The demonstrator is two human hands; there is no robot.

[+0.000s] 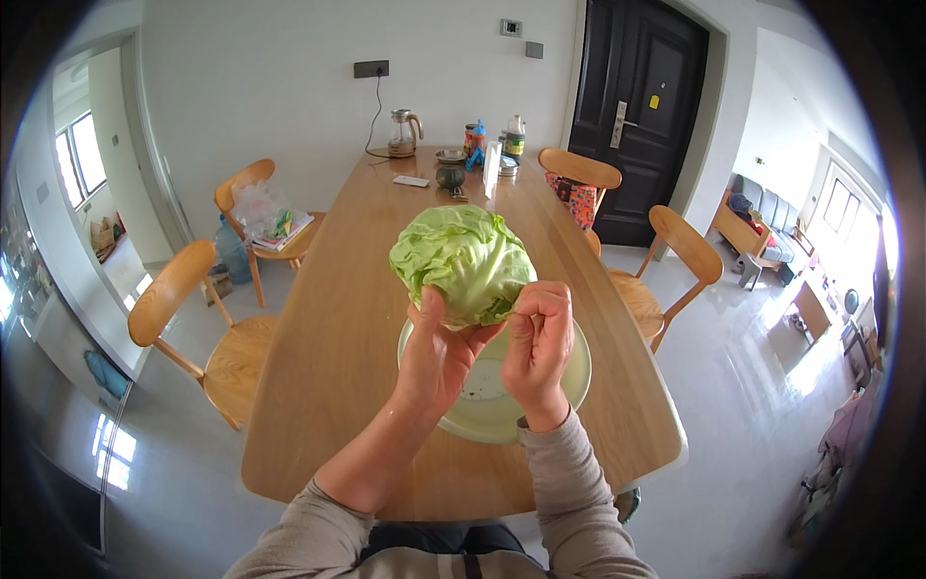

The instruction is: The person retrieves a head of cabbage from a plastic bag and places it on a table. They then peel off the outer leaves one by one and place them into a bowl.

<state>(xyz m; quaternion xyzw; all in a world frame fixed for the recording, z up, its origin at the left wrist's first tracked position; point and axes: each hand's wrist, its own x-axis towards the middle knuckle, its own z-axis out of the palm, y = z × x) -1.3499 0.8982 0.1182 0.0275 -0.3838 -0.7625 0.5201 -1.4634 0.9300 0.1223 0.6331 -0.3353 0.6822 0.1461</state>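
A round head of pale green lettuce or cabbage point(463, 260) is held up over the near half of a wooden table. From below and the left, my left hand point(441, 347) supports it, the thumb against its lower leaves. My right hand point(539, 340) pinches a leaf edge at its lower right side between thumb and fingers. Beneath my hands stands a light green round basin point(499, 427) with a small animal face drawn on its bottom; my hands and forearms hide part of it.
On the wooden table point(325, 376), a glass kettle point(403, 134), a white phone-like object point(411, 181), a dark round pot point(450, 176) and sauce bottles point(514, 137) stand at the far end. Wooden chairs point(235, 362) flank both sides; one bears plastic bags point(264, 213).
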